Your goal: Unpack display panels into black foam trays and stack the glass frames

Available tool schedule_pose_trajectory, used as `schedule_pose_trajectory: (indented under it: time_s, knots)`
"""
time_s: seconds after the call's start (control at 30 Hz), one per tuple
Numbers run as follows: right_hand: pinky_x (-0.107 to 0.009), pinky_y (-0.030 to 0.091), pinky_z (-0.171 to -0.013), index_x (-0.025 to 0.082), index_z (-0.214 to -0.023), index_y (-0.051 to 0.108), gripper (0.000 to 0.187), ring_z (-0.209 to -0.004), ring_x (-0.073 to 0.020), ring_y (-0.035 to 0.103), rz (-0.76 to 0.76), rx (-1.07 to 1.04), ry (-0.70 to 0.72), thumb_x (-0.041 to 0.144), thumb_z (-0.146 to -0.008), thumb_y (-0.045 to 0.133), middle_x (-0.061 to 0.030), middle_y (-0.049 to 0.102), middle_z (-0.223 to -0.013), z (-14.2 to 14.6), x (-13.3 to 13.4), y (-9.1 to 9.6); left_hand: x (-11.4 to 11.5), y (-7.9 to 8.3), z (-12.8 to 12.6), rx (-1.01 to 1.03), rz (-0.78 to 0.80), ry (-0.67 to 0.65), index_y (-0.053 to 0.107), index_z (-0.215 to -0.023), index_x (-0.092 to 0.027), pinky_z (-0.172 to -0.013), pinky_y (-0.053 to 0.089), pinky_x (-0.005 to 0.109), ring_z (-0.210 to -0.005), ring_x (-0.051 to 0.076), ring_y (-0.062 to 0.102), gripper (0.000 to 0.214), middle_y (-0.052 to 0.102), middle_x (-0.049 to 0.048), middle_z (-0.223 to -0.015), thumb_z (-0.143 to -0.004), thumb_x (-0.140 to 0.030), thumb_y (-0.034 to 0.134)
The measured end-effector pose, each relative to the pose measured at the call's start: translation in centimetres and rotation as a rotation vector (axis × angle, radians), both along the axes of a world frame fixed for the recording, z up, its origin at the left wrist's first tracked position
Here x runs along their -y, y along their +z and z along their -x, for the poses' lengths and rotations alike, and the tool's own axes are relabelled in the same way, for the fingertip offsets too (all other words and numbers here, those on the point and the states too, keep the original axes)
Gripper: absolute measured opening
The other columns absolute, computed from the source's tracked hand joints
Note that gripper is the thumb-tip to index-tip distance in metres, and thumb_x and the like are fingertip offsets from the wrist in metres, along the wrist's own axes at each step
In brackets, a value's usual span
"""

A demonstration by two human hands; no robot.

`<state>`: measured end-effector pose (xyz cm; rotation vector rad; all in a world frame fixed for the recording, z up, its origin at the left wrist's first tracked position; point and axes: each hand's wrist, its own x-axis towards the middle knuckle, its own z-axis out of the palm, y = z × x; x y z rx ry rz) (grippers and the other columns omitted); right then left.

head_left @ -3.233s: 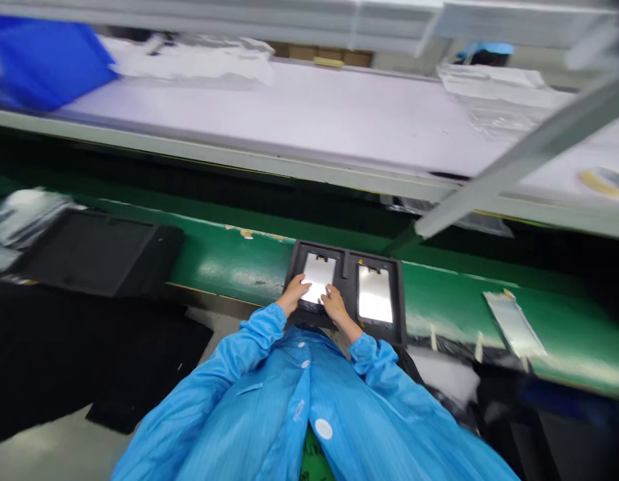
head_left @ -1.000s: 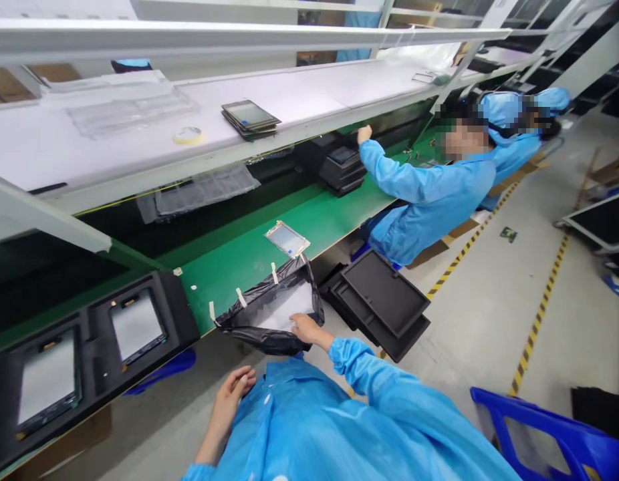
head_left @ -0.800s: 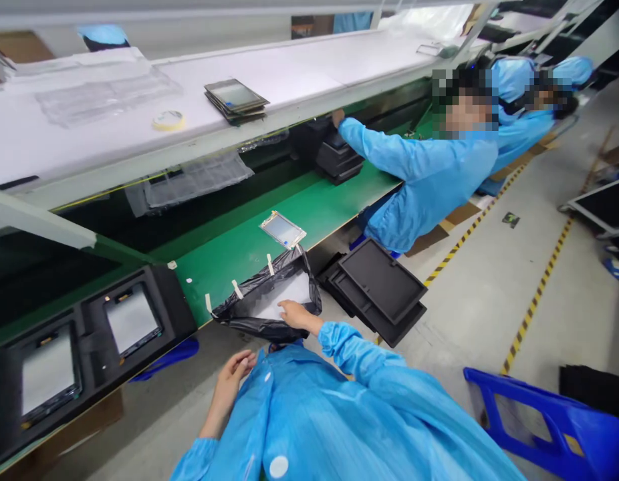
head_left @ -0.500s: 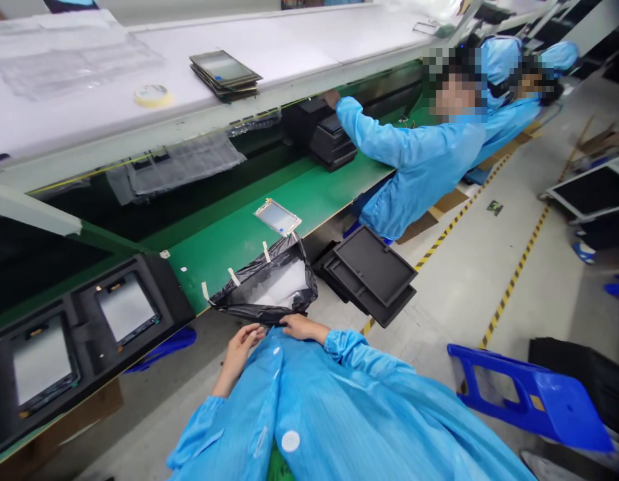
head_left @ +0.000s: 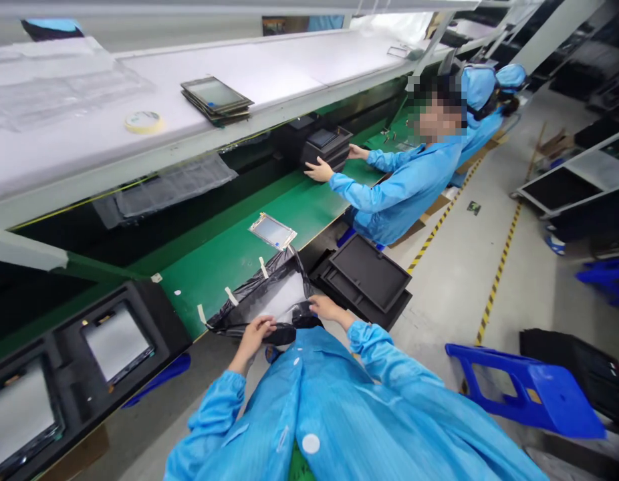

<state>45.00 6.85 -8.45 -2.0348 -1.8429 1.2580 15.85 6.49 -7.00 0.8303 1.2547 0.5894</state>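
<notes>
The left hand [head_left: 257, 332] has its fingers curled at the near rim of a black plastic bag [head_left: 248, 286]. The right hand [head_left: 329, 308] has its fingertips at the bag's right end, beside a bunched bit of plastic. From here I can't tell whether either hand pinches the plastic. The bag gapes between them, white material [head_left: 282, 298] inside, its far rim held to the bench [head_left: 314, 210] by pale tape strips [head_left: 231, 296]. Just beyond lies a display panel [head_left: 272, 231] on the green top. To the left, a black tray [head_left: 75, 394] holds two panels [head_left: 117, 343] in separate compartments; to the right of the bag sit stacked black trays [head_left: 372, 270]. Farther along, a co-worker [head_left: 404, 190] has both hands at another tray stack [head_left: 325, 160]. On the shelf [head_left: 284, 63] above are piled panels [head_left: 216, 93] and a tape roll [head_left: 144, 122].
</notes>
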Motion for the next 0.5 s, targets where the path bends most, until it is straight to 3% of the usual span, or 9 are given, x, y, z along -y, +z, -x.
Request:
schedule_pose_trajectory:
  time_s: [0.2,0.37,0.5]
  knots:
    - [-0.041,0.048,-0.112,0.02,-0.127,0.07,0.038,-0.123,-0.0251,0.065,-0.291,-0.013,-0.241,0.02,-0.091,0.056,-0.0103,0.07,-0.13,-13.7,-14.2,3.2,-13.0,0.5,-5.5,0.043,-0.068,0.106,0.071,-0.101,-0.014,-0.085,0.056,0.038,-0.087,0.024,0.075,0.051,0.079,0.0151,-0.104,-0.062,-0.045,0.083]
    - [-0.046,0.045,-0.113,0.015,-0.126,0.068,0.039,-0.122,-0.0261,0.065,-0.516,-0.016,-0.517,0.024,-0.091,0.053,-0.0145,0.07,-0.128,-27.0,-28.9,5.4,-22.8,0.4,-13.1,0.07,-0.012,0.246,0.07,-0.098,-0.014,-0.078,0.056,0.031,-0.08,0.019,0.074,0.025,0.079,0.0116,-0.096,-0.075,-0.023,0.077]
    - [-0.048,0.041,-0.116,0.011,-0.119,0.069,0.039,-0.126,-0.0301,0.061,-0.62,-0.051,-0.655,0.024,-0.088,0.051,-0.019,0.069,-0.128,-35.2,-39.1,5.3,-29.4,0.0,-19.9,0.07,0.027,0.301,0.07,-0.096,-0.013,-0.077,0.056,0.03,-0.078,0.018,0.074,0.016,0.078,0.0114,-0.094,-0.081,-0.015,0.072]
